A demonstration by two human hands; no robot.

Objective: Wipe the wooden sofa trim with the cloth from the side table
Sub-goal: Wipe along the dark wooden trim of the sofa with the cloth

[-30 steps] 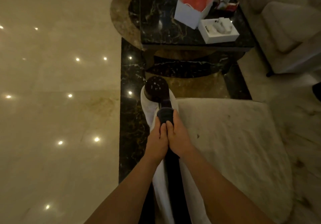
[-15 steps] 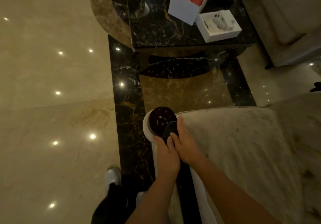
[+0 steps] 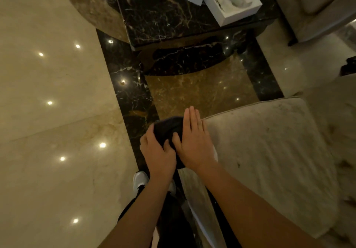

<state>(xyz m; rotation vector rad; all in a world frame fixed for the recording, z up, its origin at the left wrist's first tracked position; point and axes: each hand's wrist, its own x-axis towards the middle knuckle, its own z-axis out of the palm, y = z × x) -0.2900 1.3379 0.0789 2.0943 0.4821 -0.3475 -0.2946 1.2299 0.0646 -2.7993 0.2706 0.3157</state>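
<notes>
Both hands sit together just below the centre of the frame, working a dark cloth [image 3: 169,130] over the rounded front end of the sofa arm. The left hand [image 3: 158,155] has its fingers [image 3: 149,141] curled around the near-left side of the cloth, clenched on the bunched fabric, seemingly to anchor it so it does not slide off the knob beneath. The right hand [image 3: 194,143] lies flat, fingers straight and released, with the palm pressing the cloth's right side down; an open palm spreads pressure over a curved surface better than a pinch would, which suits rubbing a rounded end.

The wooden sofa trim [image 3: 177,182] runs as a dark strip from under the hands toward the bottom of the frame, between the pale upholstery [image 3: 269,151] on the right and the person's leg and white shoe [image 3: 140,179] on the left. Its end cap is hidden under the cloth, so how clean it is cannot be told.

In the upper middle of the frame stands the dark marble desk [image 3: 163,20], well apart from the hands, carrying white boxes [image 3: 233,1]. The cloth is already off it and in use, so the wiping step looks under way, with the long strip toward the bottom of the frame probably still to cover.
</notes>
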